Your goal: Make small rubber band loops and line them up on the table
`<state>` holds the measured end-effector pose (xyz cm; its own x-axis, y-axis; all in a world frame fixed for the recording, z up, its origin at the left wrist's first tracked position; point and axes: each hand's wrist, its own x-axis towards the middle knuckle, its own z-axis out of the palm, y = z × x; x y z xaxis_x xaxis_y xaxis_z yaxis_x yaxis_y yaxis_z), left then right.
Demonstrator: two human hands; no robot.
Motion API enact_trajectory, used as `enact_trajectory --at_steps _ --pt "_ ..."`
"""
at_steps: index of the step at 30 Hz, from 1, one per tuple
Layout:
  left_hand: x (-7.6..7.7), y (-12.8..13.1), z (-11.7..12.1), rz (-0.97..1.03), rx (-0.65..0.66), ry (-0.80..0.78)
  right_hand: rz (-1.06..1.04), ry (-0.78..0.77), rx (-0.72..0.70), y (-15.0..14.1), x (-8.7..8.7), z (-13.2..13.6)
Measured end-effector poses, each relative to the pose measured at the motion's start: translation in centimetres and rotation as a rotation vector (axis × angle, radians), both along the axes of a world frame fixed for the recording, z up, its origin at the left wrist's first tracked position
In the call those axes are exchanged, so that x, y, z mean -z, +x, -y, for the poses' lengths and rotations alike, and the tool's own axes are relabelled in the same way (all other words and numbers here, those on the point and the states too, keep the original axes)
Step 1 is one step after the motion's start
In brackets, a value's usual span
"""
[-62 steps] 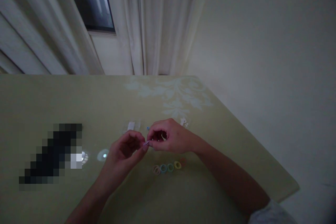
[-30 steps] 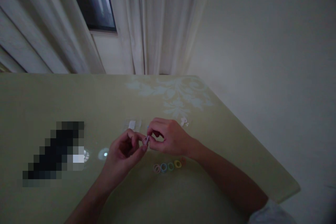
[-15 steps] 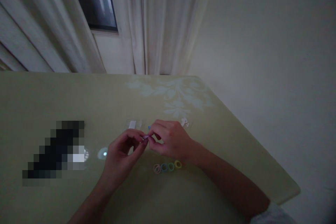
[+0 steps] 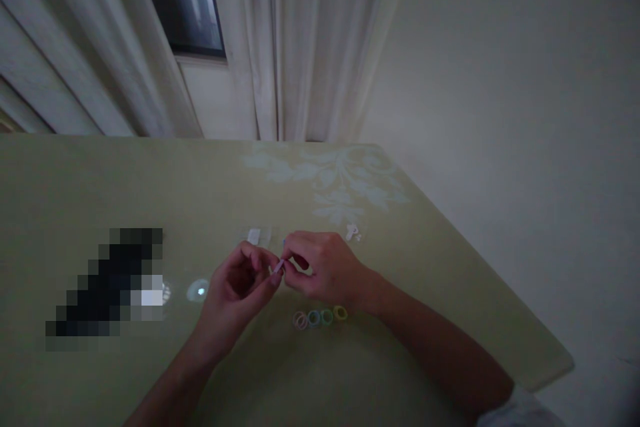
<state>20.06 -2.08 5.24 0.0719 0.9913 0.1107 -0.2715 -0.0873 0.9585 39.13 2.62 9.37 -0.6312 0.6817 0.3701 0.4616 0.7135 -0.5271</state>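
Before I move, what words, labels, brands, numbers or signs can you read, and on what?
None is readable.
White patch on the clear packet: too small to tell.
Purplish piece in the fingers: too small to tell.
Pixelated dark object: obscured.
Table: pale floral pattern, no lettering seen.

Single head-worn view, looking forward and down over both hands, the table reaching beyond them

From my remote screen I see the left hand [image 4: 230, 297] and the right hand [image 4: 327, 268], both bare. The right arm [image 4: 435, 337] wears a pale greyish sleeve [image 4: 523, 409], which ends around the elbow.
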Motion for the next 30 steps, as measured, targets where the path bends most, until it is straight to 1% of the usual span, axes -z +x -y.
enact_trajectory --at_steps 3,8,13,15,19,22,26,30 --pt "0.0 -0.1 -0.1 -0.023 -0.006 -0.019 0.001 -0.010 0.017 0.0 0.0 -0.1" --pt "-0.2 -0.5 0.2 -0.077 0.000 -0.046 -0.064 -0.054 0.097 0.1 0.0 -0.4" --pt "-0.4 -0.4 0.2 -0.116 0.006 -0.046 -0.068 -0.049 0.148 0.1 0.5 -0.8" --pt "-0.4 -0.4 0.1 -0.105 0.004 -0.035 -0.045 -0.011 0.123 0.1 0.8 -1.0" --pt "-0.2 -0.4 -0.2 -0.095 0.008 -0.020 0.008 0.123 0.008 0.1 1.4 -1.2" --pt "-0.2 -0.4 -0.1 -0.097 0.019 -0.035 0.049 0.172 -0.009 0.1 1.4 -1.3" --pt "-0.3 -0.3 0.2 -0.089 0.057 -0.084 -0.012 0.062 0.037 0.2 1.0 -1.3" --pt "-0.1 -0.4 0.0 -0.054 0.083 -0.085 -0.096 -0.023 0.045 0.3 0.6 -1.3"
